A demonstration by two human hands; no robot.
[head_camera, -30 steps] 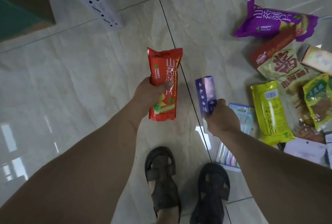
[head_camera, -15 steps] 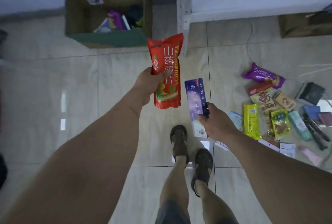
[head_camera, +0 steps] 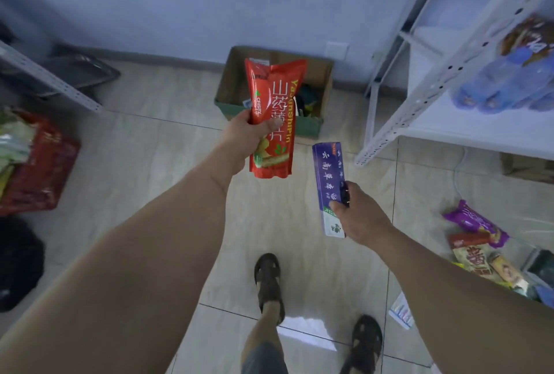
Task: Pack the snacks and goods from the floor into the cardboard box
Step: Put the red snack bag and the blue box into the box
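My left hand (head_camera: 244,136) grips a red snack bag (head_camera: 277,100), held upright in the air in front of the cardboard box (head_camera: 233,82). My right hand (head_camera: 358,217) holds a long purple carton (head_camera: 328,172) lower and to the right. The open box stands on the floor against the far wall, with several goods inside, partly hidden by the red bag. More snack packets (head_camera: 476,223) lie on the floor at the right edge.
A white metal shelf rack (head_camera: 419,94) stands right of the box, with blue bottles (head_camera: 506,82) on it. A red bag of goods (head_camera: 39,169) sits at the left. A shelf leg (head_camera: 51,79) crosses upper left. My sandalled feet (head_camera: 269,280) are on the tiled floor.
The view has lifted from the floor toward the wall and I have stepped forward. The box now lies straight ahead behind the red bag. Both hands keep their holds.
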